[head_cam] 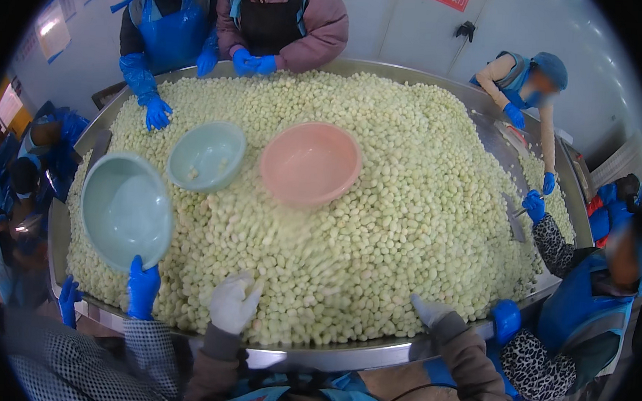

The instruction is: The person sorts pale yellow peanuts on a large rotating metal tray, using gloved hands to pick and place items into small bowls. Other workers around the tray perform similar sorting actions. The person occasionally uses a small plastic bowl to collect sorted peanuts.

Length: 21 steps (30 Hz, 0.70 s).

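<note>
A broad heap of pale green, oval fruits [373, 248], perhaps grapes, fills a metal table with a raised rim [345, 352]. My left hand [236, 301], in a white glove, rests at the near edge of the heap, thumb and fingers apart; whether a fruit lies between them cannot be told. My right hand [430, 311], also gloved, touches the near right part of the heap, partly hidden by its sleeve. Fruits between my hands look blurred. Beyond them a pink plastic basin [311, 164] sits on the heap, beside a smaller light green basin [206, 157] with a few fruits inside.
At left, a person's blue-gloved hand [143, 289] holds a large light green basin [127, 211] tilted. A person at right holds a tool in a blue-gloved hand [534, 206]. Three people stand across the table, one with a hand [157, 114] on the fruits. A metal plate [498, 142] shows at far right.
</note>
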Each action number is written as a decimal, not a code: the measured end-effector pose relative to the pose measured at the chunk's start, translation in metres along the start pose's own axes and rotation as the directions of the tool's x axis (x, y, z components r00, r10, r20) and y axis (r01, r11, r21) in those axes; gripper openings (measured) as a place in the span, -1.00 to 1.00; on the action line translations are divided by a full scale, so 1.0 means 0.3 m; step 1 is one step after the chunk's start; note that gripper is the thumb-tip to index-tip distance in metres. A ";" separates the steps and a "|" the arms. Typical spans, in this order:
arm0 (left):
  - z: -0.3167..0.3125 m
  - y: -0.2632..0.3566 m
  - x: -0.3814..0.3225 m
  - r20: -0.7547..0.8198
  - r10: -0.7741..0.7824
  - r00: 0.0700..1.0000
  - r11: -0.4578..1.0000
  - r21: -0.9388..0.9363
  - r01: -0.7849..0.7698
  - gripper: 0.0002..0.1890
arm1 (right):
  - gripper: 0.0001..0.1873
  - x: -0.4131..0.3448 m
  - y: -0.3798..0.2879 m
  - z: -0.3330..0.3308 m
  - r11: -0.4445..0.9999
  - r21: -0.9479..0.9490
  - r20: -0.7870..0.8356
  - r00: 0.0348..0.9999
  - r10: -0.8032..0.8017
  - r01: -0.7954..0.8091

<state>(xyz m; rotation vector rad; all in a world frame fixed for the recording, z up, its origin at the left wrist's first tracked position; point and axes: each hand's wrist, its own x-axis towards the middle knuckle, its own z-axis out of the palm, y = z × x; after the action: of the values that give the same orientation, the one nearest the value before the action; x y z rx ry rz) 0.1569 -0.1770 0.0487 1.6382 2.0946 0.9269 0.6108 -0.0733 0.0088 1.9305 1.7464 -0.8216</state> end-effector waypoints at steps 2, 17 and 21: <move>-0.002 -0.036 -0.026 -0.045 -0.033 0.998 0.999 -0.030 0.032 -0.76 | -0.15 -0.045 -0.083 -0.063 0.995 0.081 0.138 0.990 0.041 -0.053; -0.072 -0.130 -0.075 0.028 -0.057 0.998 0.998 -0.023 0.057 -0.84 | -0.12 -0.022 -0.558 0.185 0.310 0.932 0.281 0.912 -0.298 -0.186; -0.098 -0.057 -0.040 -0.047 -0.002 0.999 0.999 0.033 0.003 -0.82 | -0.16 -0.053 -0.774 0.163 0.419 0.877 0.409 0.820 -0.399 -0.234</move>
<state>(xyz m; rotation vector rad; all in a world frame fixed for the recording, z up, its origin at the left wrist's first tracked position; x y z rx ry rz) 0.1297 -0.1991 0.0575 1.6448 2.1535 0.9434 0.3733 -0.0864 0.0030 1.7293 1.0070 -2.5262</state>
